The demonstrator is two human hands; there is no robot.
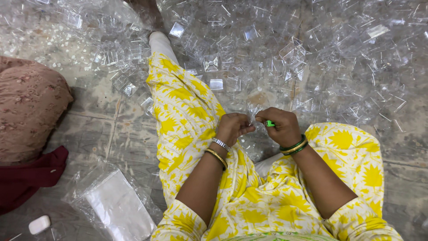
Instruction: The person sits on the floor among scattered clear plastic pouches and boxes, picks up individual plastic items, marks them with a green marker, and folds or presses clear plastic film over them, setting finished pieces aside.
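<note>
Plainly, we are seated on the floor (93, 129) with both hands drawn together over our lap: our left hand (232, 127) is curled shut, fingertips pinching a small clear plastic piece (255, 111) that sits between the two hands, and our right hand (283, 127) is closed around a small green tool (270, 123), its tip meeting that same piece. Judging from how things lie, the work looks far from over, since a wide heap of clear plastic boxes (276, 58) spreads across the floor ahead of us and beside our outstretched leg (178, 93), and we cannot tell which of them are finished and which are not. As for containers, a clear plastic bag (113, 203) lies at our left knee with a flat white stack inside it; the little boxes in the heap look empty, so far as their transparency lets us judge. A small white block (39, 224) rests near the bag, and a brown cushion (29, 111) with a dark red cloth (26, 178) under it sits further left
</note>
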